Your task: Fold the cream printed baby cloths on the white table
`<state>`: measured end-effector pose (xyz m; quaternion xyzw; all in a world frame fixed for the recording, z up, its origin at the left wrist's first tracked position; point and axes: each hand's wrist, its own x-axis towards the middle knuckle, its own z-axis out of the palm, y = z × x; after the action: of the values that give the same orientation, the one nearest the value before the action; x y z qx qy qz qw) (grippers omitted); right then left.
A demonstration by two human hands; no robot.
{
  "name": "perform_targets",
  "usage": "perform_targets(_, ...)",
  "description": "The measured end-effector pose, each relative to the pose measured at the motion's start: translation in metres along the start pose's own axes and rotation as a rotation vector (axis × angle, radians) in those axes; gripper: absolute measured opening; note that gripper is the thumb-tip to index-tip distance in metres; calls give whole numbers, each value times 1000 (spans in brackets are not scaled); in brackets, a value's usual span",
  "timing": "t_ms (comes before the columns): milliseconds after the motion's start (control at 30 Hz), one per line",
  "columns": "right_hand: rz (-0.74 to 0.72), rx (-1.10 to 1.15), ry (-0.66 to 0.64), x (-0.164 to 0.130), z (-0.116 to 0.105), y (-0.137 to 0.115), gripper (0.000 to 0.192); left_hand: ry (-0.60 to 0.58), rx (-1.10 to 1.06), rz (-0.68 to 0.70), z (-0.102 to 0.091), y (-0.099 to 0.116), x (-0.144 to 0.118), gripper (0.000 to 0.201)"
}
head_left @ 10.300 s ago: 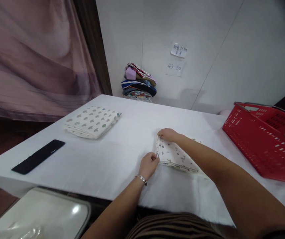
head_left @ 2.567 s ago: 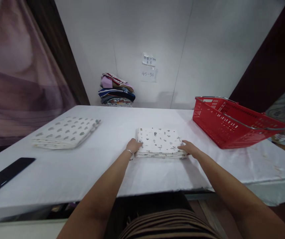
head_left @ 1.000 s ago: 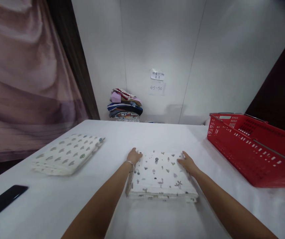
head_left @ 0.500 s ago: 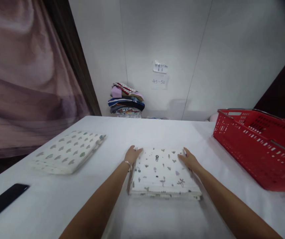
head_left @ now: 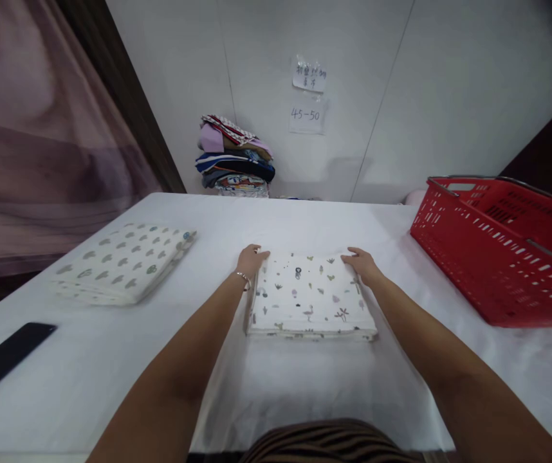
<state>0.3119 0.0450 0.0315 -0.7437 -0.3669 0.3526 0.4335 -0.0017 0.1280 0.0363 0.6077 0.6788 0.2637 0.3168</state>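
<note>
Flanking the folded cloth [head_left: 312,292] at mid-frame, seemingly longest sideways, left hand [head_left: 252,259] and right hand [head_left: 361,264] half-curl at its upper corners, equally near; grip unclear.

By the left edge of the white surface [head_left: 280,224] lay a folded cloth dotted with grey shapes [head_left: 121,262], and a flat black slab [head_left: 10,355] toward the near left corner. A red basket [head_left: 502,273] stood over to the right, one end close to the far edge. Past it I saw piled fabrics [head_left: 237,161] and, on the wall [head_left: 343,38], a paper reading "45-50" [head_left: 307,117]; a pinkish curtain [head_left: 54,167] hung leftward.
</note>
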Motion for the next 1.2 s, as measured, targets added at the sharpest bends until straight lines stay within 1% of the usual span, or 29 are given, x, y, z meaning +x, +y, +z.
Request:
perform_targets(100, -98, -72, 53, 13, 10, 2, 56, 23, 30, -13, -1, 0, 5, 43)
perform_targets(167, -120, -199, 52, 22, 15, 4, 53, 4, 73, -29, 0, 0, 7, 45)
perform_targets(233, -154, -353, 39, 24, 17, 6, 51, -26, 88, -32, -1, -1, 7, 52)
perform_targets(300, -239, -501, 31, 17, 16, 7, 49, -46, 84, -22, -4, -2, 3, 60)
perform_targets(367, -380, -631, 25, -1, 14, 8, 50, -41, 100, 19, -10, -6, -9, 64)
perform_targets(433, -542, -732, -17, -28, 11, 10, 51, -6, 147, 147, -17, -11, -31, 61)
perform_targets(500, -645, -802, -118, -58, 8, 16, 53, 1, 211, 352, -23, -18, -61, 57)
perform_targets(533, -668, -830, -180, -71, 7, 20, 52, -31, 242, 449, -24, -22, -76, 56)
perform_targets(567, -676, -852, -240, -83, 6, 24, 51, -88, 268, 523, -25, -26, -91, 55)
perform_targets(600, -676, -864, -288, -92, 5, 28, 49, -153, 292, 559, -25, -31, -105, 52)
perform_targets(667, -663, -864, -339, -101, 4, 36, 45, -251, 331, 548, -22, -39, -123, 47)
perform_targets(733, -647, -852, -337, -102, 3, 39, 45, -276, 348, 509, -18, -45, -131, 44)
perform_targets(867, -626, -848, -314, -98, 0, 37, 44, -249, 303, 512, -13, -48, -126, 44)
perform_targets(933, -649, -810, -286, -101, -3, 36, 43, -231, 247, 522, -15, -49, -124, 43)
perform_targets(1033, -769, -726, -214, -115, -10, 39, 41, -124, 177, 558, -21, -52, -130, 39)
perform_targets(1100, -888, -703, -219, -128, -13, 45, 38, -45, 179, 645, -24, -54, -140, 37)
perform_targets(1133, -943, -706, -233, -134, -14, 49, 36, -28, 200, 706, -25, -56, -146, 36)
perform_targets(1200, -1019, -736, -243, -143, -14, 56, 35, -35, 275, 807, -25, -59, -156, 35)
